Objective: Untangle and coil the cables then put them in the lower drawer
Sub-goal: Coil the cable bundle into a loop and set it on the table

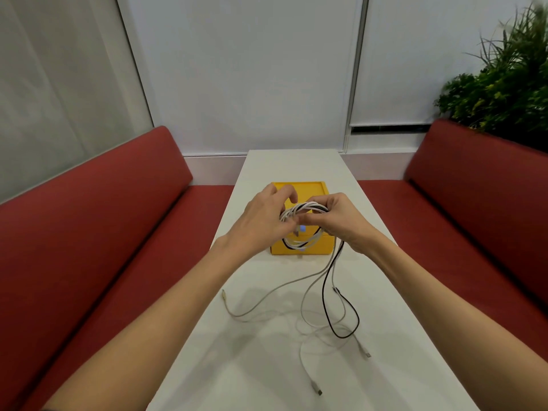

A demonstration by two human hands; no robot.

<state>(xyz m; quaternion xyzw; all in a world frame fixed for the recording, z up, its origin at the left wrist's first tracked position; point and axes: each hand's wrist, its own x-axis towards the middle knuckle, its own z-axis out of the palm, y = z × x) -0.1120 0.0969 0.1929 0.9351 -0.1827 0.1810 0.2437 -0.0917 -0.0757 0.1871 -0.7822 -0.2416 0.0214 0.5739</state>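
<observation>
Both hands are up over the narrow white table (267,336), working a bundle of cables right above a yellow drawer box (298,189). The left hand (261,222) has its fingers curled onto the left side of the coil (299,210) – thumb and fingertips pinched onto the white strands. The right hand (341,221) is clenched around the right side of the same coil, gripping the loops where black and white cables run together.

So the coil is held in the air between the two hands, just in front of and above the box. A lower loop of it droops down across the box's front face, near a small blue knob (302,229).

From under the right hand the loose tails hang down onto the table: a black cable (326,304) that curls into a loop, plus a few white cables (267,292) sprawled and crossing each other nearer the camera – their plug ends lie scattered on the tabletop, apart from one another.

Whether the box's drawers are open or shut I honestly can't tell, the hands cover too much of it.

Red bench seats (89,232) run along both sides of the table, and there's a green plant (504,84) at the far right.
</observation>
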